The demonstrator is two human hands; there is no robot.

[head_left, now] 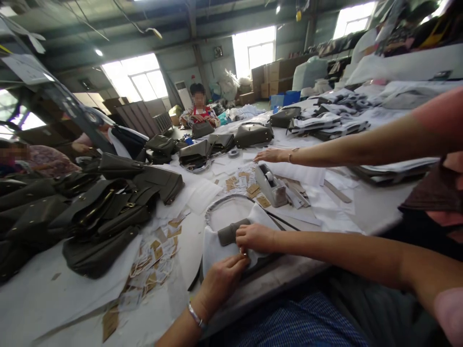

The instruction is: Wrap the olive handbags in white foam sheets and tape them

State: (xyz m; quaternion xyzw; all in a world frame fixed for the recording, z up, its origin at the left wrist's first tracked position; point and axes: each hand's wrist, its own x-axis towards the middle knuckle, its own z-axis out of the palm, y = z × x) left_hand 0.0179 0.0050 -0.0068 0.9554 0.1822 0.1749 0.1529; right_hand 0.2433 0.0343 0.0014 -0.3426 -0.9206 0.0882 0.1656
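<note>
My left hand (221, 279) and my right hand (255, 237) meet at the near edge of the table, fingers pinched together on a small metal fitting at a handbag wrapped in white paper (217, 246). A grey-green strap piece (231, 233) sticks out of the wrapping just left of my right hand. The bag's curved handle (226, 202) arcs above the paper. A bracelet shows on my left wrist.
A co-worker's arm reaches in from the right, the hand (273, 154) flat by a tape dispenser (272, 185). Dark green handbags (104, 212) pile up on the left. Paper tags (155, 255) litter the table. Another person (199, 108) sits at the far end.
</note>
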